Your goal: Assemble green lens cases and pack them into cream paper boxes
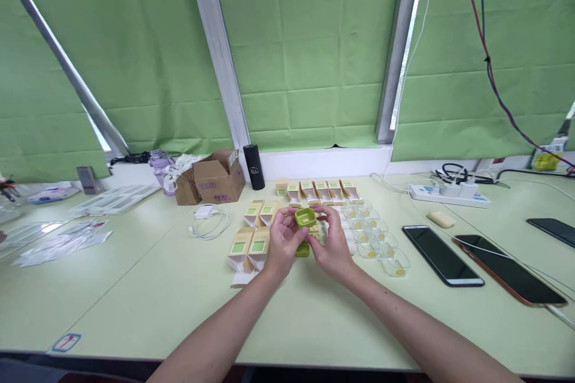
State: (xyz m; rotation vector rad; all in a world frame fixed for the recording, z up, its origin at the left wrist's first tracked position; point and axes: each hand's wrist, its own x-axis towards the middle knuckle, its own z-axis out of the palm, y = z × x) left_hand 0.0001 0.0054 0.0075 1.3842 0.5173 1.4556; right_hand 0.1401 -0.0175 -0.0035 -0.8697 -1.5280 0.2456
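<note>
Free tabletop (309, 326) nearside (cartons (238, 248) leftward)

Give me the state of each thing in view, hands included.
Upper green container, open, held
Left hand, closed on that container
Right hand, closed on its other side
Small cartons, flaps open on the front ones
Cardboard box, open
Black bottle, upright
White-edged phone, screen dark
Brown-edged phone, screen dark, cable at near end
Far-right phone, screen dark
Power strip, plugs inserted
Green blinds, drawn down
</note>
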